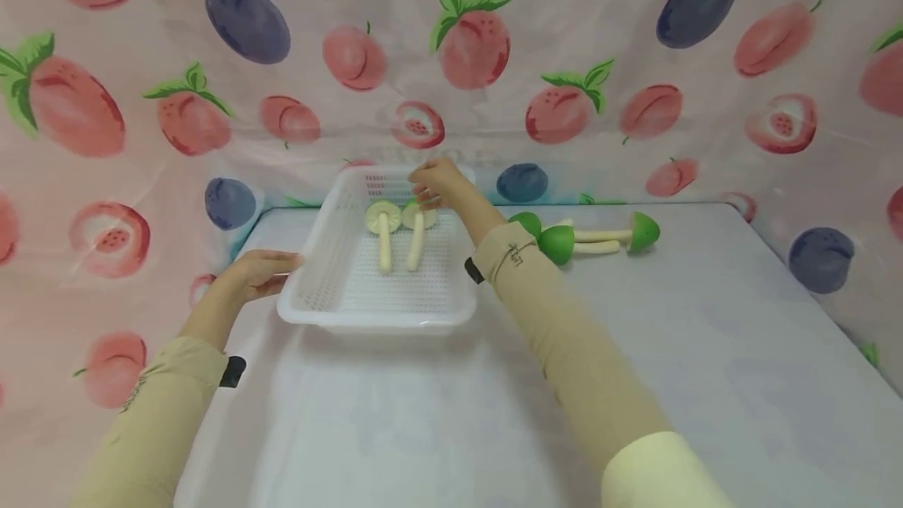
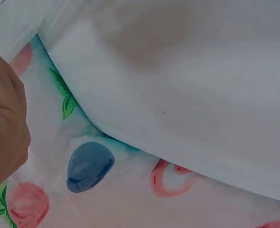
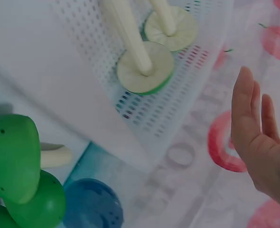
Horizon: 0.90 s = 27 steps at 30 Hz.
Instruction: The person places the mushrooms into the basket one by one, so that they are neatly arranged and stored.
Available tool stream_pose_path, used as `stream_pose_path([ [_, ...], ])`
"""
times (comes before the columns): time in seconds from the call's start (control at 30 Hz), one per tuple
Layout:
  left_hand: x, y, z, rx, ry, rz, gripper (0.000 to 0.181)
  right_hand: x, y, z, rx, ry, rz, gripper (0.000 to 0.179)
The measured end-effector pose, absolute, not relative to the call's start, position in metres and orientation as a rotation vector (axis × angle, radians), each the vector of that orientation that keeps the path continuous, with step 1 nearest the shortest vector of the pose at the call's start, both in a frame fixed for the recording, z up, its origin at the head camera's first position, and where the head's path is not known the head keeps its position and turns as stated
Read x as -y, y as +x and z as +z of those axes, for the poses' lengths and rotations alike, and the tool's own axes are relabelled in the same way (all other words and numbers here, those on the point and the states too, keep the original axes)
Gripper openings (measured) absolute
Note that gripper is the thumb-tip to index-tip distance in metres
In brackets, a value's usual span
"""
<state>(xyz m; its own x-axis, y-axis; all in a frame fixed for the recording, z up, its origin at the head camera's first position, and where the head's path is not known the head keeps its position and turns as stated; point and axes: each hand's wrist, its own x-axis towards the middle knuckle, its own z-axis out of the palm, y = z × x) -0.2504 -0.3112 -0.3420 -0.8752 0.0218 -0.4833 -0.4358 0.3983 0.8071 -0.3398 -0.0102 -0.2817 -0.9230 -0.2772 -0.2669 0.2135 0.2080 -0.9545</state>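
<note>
White rectangular perforated plastic basket [image 1: 377, 319] sits approx. mid-frame, a bit L of ctr., on a pale grey-white tabletop [image 1: 395, 422]. L hand [image 1: 262, 273] grips its L rim, thumb & fingers pinching the edge; L wrist cam catches only part of that hand, far L of frame. R hand [image 1: 440, 183] is over the basket's far R corner, upper ctr. of the head view; R wrist cam has its fingers loosely extended, nothing held. 2 green-capped mushrooms w/ long cream stems [image 1: 384, 245] lie in the basket's far half, side by side, cap undersides up, stems twd. the bottom of frame. 3 more mushrooms, same green & cream type [image 1: 556, 245], lie bunched on the tabletop, R of ctr., near its back edge; their caps also show lower L in the R wrist view. Pale pink fruit-print cloth [image 1: 600, 22] fills the top of frame. Khaki sleeves [image 1: 564, 343] on both arms.
</note>
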Motion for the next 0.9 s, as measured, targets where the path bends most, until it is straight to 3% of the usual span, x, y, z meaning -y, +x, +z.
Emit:
stream_pose_path([
  [0.27, 0.317, -0.242, -0.342, -2.276, -0.369, 1.412, 0.069, -0.017, -0.324, -0.270, -2.107, -0.333, -1.592, 0.034],
  [0.6, 0.317, -0.240, -0.342, -2.264, -0.349, 1.454, 0.068, -0.082, -0.313, -0.263, -2.257, -0.390, -1.458, 0.033],
  [0.9, 0.302, -0.246, -0.338, -2.290, -0.355, 1.468, 0.059, -0.142, -0.298, -0.282, -2.247, -0.341, -1.424, 0.035],
])
